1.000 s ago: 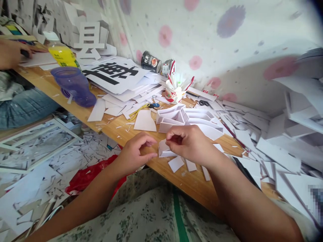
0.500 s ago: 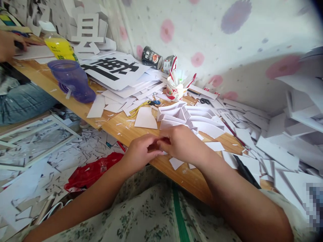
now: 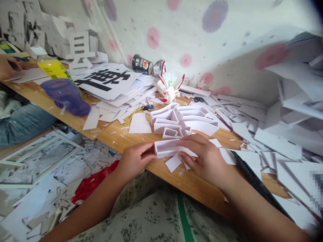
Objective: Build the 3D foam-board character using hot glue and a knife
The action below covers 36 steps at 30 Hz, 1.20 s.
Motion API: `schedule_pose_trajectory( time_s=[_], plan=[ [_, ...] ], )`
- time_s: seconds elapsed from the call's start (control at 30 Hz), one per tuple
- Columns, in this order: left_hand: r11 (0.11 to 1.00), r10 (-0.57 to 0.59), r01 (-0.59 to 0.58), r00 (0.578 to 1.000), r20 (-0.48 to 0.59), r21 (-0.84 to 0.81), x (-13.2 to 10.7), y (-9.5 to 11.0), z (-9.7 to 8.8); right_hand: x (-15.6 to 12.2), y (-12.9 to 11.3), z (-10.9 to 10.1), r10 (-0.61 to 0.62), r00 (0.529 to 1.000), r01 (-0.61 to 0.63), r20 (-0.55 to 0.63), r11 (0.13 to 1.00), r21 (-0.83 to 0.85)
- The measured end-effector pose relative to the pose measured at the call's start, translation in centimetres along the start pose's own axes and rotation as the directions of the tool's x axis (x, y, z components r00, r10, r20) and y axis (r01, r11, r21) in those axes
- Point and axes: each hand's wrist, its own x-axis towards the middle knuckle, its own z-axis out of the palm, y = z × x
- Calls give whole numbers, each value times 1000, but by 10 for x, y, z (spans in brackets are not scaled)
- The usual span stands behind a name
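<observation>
Between my hands is a white foam-board channel piece (image 3: 166, 148), a long shallow box with raised walls. My left hand (image 3: 135, 158) pinches its left end between thumb and fingers. On its right part, my right hand (image 3: 204, 156) grips the walls with the fingers above and the thumb below; that end is partly hidden by the hand. Just beyond it on the table stands a white hollow character form (image 3: 185, 118) made of similar walled strips. A flat white board piece (image 3: 140, 123) lies to its left, and small white offcuts (image 3: 173, 163) lie under my hands.
A cup of glue tools (image 3: 167, 93), a black cup on its side (image 3: 142, 64) and scissors (image 3: 198, 99) lie toward the curtain. A purple jug (image 3: 65, 97) and yellow bottle (image 3: 54, 69) stand left. A long black tool (image 3: 249, 178) lies right. At far left is another person's hand (image 3: 7, 67).
My right hand has moved right, away from my left hand, and the channel piece between them now shows. The whole view has shifted slightly.
</observation>
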Motion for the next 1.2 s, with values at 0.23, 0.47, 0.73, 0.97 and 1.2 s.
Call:
schedule_pose_trajectory(
  time_s=[0.23, 0.47, 0.73, 0.97, 1.2],
  plan=[
    [999, 20, -20, 1000, -14, 35, -1, 0, -1, 3, -1, 26, -166, 986, 164, -26, 985, -56],
    [995, -19, 20, 1000, -12, 103, -2, 3, 0, -2, -4, 26, -180, 981, 191, 73, 964, -186],
    [977, -76, 81, 997, -35, 199, -5, -10, 3, -3, -4, 28, -166, 983, 180, 83, 964, -197],
    [970, -38, 12, 994, 104, 245, 0, -1, 1, -5, -2, 32, -173, 982, 185, 71, 958, -219],
    [986, -67, 30, 974, 218, 167, 4, 2, -8, -6, 0, 33, -168, 983, 182, 80, 960, -215]
  ],
)
